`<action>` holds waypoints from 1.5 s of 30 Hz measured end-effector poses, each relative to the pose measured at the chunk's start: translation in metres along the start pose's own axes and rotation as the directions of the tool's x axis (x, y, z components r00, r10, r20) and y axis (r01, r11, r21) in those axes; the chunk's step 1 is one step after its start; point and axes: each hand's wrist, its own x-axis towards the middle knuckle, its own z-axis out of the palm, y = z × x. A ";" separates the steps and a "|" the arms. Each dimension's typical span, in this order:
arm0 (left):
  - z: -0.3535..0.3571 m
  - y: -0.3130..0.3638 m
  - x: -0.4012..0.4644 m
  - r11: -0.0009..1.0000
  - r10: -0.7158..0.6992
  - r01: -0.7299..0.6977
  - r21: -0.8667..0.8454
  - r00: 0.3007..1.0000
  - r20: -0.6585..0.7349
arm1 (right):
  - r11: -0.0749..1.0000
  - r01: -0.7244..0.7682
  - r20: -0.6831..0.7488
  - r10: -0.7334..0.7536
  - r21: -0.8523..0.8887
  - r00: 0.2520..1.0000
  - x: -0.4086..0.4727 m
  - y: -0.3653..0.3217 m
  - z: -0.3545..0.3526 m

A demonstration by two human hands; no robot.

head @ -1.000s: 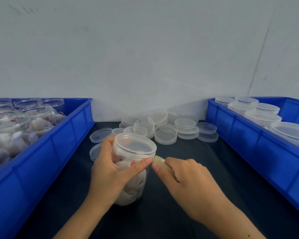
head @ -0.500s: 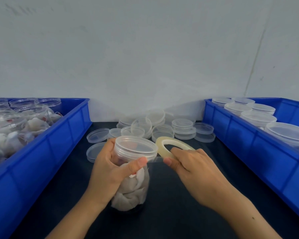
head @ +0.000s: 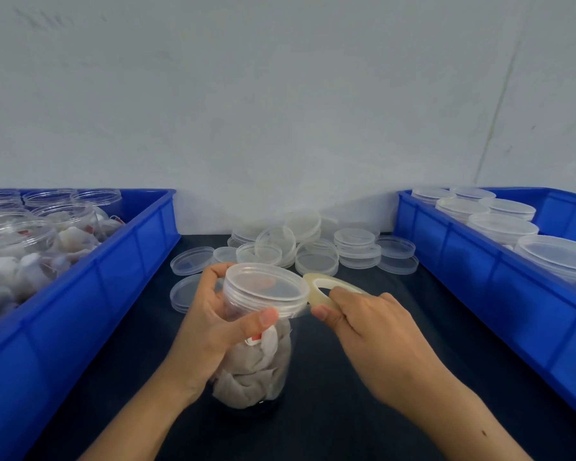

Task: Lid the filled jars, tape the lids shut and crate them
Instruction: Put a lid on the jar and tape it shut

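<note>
On the left, a blue crate (head: pixel 80 287) holds open jars (head: pixel 24 244) with stuff inside. The left hand (head: pixel 210 324) has its grip curled round a jar (head: pixel 256 354) that stands on the dark tabletop (head: pixel 363 427). Its thumb presses just under the lid (head: pixel 265 287). The right hand (head: pixel 373 331) pinches a tape roll (head: pixel 316 287) just beside the lid, with clear tape running to the jar's rim. Loose lids (head: pixel 313 251) lie behind. On the right, another crate (head: pixel 479 277) holds lidded jars (head: pixel 502 227).

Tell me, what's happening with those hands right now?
Left hand grips lidded jar. Right hand holds tape roll at the lid. Nothing blocking.
</note>
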 end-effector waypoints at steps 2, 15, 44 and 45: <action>0.000 0.000 0.000 1.000 0.000 0.000 -0.011 1.000 0.015 | 1.000 -0.018 -0.014 0.018 -0.007 1.000 0.000 -0.001 0.001; 0.006 0.004 -0.004 0.999 0.029 -0.030 0.033 0.999 0.024 | 0.996 -0.085 -0.150 0.081 -0.019 0.985 -0.006 -0.005 0.008; 0.024 0.007 -0.016 0.825 0.277 -0.068 0.560 0.913 -0.298 | 0.945 -0.138 0.032 0.135 0.295 0.990 -0.011 -0.017 0.012; 0.025 0.007 -0.016 0.816 0.284 -0.070 0.574 0.913 -0.293 | 0.947 -0.141 0.039 0.136 0.288 0.990 -0.011 -0.018 0.011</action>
